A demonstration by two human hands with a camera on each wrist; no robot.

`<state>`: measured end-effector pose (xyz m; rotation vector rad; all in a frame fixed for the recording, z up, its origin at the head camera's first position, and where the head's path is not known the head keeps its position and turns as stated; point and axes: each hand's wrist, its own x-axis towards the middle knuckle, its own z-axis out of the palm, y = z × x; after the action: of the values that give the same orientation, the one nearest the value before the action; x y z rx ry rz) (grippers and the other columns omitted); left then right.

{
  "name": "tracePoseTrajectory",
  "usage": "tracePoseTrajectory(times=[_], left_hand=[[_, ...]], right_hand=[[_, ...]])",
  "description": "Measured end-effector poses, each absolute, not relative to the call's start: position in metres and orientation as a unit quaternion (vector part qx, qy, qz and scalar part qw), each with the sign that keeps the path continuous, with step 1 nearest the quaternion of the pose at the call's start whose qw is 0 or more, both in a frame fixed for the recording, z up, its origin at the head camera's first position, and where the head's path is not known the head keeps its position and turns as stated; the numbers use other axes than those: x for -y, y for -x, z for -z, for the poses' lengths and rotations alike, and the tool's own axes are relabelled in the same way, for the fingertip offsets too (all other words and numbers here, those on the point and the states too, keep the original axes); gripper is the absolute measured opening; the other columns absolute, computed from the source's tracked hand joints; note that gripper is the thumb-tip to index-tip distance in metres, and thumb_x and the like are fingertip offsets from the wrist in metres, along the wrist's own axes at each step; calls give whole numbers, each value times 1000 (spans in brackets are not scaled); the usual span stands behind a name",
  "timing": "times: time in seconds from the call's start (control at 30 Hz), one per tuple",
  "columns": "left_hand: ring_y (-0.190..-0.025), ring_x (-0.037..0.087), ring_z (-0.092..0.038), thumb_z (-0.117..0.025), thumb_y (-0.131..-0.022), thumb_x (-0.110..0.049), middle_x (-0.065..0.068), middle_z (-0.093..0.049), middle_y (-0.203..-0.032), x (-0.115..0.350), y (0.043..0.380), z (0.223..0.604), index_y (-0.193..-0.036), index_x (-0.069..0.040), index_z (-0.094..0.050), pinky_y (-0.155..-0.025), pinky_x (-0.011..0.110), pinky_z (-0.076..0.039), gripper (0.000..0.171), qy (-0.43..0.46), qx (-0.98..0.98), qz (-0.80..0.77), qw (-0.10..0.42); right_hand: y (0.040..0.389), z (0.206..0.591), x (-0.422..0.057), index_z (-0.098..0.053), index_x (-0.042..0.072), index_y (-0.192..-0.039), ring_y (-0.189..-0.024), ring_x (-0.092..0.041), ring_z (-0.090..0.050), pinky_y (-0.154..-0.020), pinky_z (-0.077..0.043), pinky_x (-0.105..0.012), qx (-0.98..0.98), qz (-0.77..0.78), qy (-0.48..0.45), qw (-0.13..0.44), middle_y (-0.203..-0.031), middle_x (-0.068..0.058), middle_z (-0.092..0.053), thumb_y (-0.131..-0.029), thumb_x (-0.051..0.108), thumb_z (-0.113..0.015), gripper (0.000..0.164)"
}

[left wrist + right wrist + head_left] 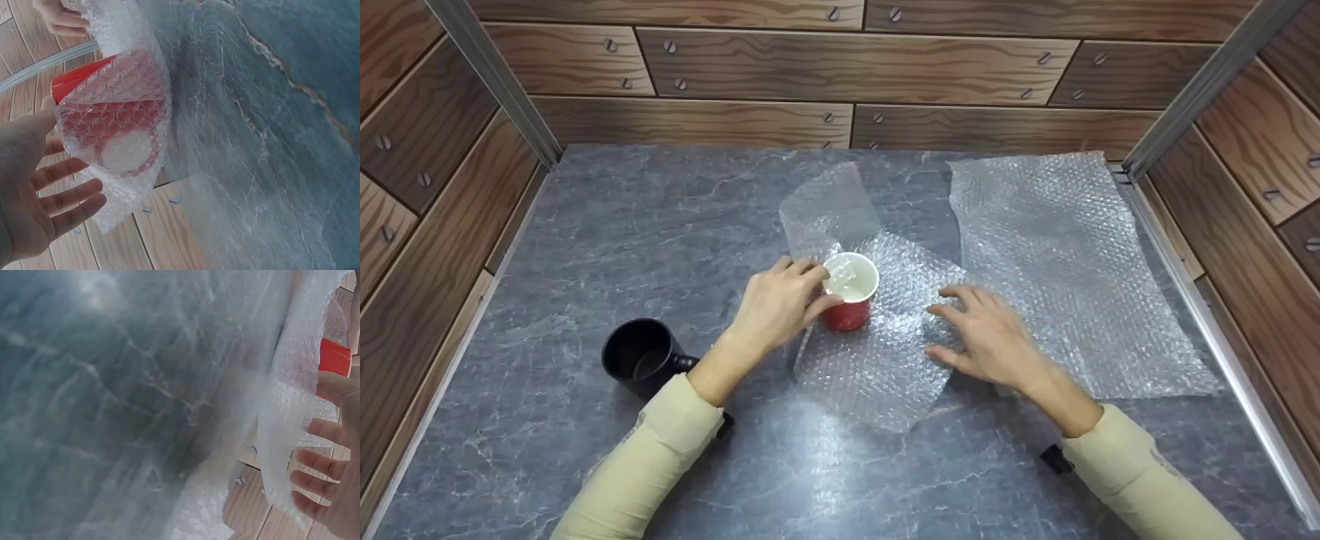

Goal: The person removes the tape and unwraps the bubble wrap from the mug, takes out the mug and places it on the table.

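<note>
A red mug (847,315) with a white inside stands upright on a sheet of bubble wrap (877,375) in the head view. Part of that sheet is folded up over the mug's left side, and its end dips into the mouth. Through the wrap, the left wrist view shows the mug's handle (153,154). My left hand (784,304) holds the folded wrap at the rim between thumb and index finger, the other fingers loosely spread. To the right, my right hand (990,334) hovers by the sheet's right edge, fingers spread and lightly bent, holding nothing.
A black mug (641,360) stands left of my left forearm, its handle toward the sleeve. Another large bubble wrap sheet (1057,262) lies flat on the right of the grey marbled table (660,195). Wood-patterned walls (840,67) and metal posts enclose the table.
</note>
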<state>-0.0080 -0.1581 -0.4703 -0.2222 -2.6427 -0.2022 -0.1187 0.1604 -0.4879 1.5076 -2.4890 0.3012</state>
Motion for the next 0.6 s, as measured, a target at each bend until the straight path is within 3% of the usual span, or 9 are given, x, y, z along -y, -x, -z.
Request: tracePoseTrajectory(times=[0.43, 0.6], left_hand=[[-89, 27, -71, -72, -94, -58, 6, -77, -109, 159, 6, 467, -115, -14, -73, -63, 40, -63, 48, 76, 970, 67, 222], [-93, 27, -72, -77, -92, -49, 8, -77, -114, 158, 5, 465, -119, -13, -73, -65, 38, -64, 45, 77, 972, 56, 216]], right_hand=[[120, 495, -164, -64, 11, -141, -122, -40, -64, -100, -59, -57, 869, -77, -488, 31, -142, -23, -62, -89, 55, -79, 70], [120, 498, -165, -65, 12, -141, -118, -39, -66, -98, -59, -57, 871, -76, -485, 26, -138, -20, -64, -88, 55, -79, 69]])
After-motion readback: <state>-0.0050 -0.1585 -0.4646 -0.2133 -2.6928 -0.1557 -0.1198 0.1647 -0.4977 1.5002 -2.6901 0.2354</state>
